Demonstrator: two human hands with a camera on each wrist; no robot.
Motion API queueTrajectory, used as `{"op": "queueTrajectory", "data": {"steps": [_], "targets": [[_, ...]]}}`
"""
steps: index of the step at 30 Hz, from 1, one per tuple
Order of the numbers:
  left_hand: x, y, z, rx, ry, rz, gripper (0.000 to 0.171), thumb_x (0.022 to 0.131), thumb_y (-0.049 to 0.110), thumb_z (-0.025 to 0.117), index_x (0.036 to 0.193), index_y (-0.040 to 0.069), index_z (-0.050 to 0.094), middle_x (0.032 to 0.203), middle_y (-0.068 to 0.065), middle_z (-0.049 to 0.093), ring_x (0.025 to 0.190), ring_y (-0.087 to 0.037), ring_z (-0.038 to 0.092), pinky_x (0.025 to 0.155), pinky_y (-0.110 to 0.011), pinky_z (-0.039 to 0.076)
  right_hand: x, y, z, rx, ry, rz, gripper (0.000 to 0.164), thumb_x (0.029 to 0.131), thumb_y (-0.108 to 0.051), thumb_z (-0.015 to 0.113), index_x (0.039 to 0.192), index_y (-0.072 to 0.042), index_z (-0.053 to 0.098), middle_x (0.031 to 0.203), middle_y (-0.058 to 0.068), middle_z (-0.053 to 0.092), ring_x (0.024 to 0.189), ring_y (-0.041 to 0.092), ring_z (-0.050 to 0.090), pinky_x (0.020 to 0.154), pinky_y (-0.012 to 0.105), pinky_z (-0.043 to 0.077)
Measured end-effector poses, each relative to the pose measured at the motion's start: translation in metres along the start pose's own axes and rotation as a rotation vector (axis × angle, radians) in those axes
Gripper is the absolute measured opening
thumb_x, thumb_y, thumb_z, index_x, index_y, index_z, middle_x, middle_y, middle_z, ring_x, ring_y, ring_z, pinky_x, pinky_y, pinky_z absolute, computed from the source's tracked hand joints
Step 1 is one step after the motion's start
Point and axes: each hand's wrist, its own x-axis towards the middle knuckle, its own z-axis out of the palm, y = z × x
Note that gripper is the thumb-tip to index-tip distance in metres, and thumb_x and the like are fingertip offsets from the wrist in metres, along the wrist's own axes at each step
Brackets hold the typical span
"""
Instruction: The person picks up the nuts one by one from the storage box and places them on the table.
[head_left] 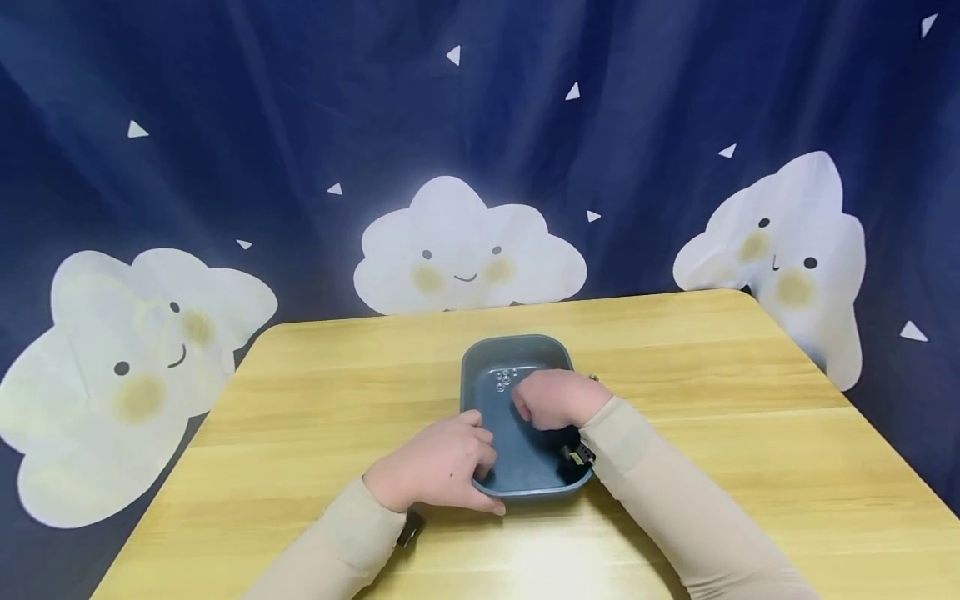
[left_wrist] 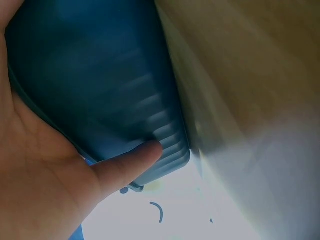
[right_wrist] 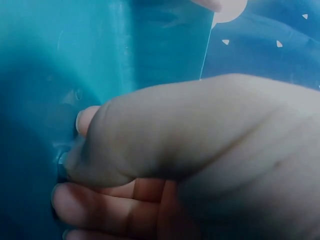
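Observation:
A dark blue-grey rectangular basin [head_left: 517,493] rests on the wooden table. My left hand [head_left: 442,462] grips its near left corner, fingers over the rim and thumb on the outside. In the left wrist view the thumb [left_wrist: 131,165] lies along the ribbed outer wall. Several small clear beads [head_left: 506,380] lie grouped on the basin's floor toward the far left. Beside them, my right hand [head_left: 555,398] reaches in with bent fingers, close over the floor. In the right wrist view its thumb and fingertips pinch a small clear bead [right_wrist: 62,159], mostly hidden by them.
The light wooden table [head_left: 337,375] extends around the basin. Behind it hangs a dark blue curtain [head_left: 510,133] with white smiling clouds and small triangles. A dark device [head_left: 579,454] on the right wrist overlaps the basin's right rim in the head view.

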Motion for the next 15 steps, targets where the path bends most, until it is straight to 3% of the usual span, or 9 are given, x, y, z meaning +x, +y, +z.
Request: {"op": "queueTrajectory", "data": {"steps": [15], "targets": [[0.0003,-0.0015,-0.0038,-0.003,0.007,0.013,0.053,0.074,0.065,0.078,0.057,0.026,0.046,0.063,0.015,0.036,0.07,-0.011,0.031,0.068,-0.025,0.028,0.0022,0.0038,-0.0026,0.044,0.003,-0.037,0.028,0.089,0.006,0.059,0.078,-0.02,0.058,0.077,-0.004,0.055,0.075,0.015,0.054,0.074,0.031,0.048]]}}
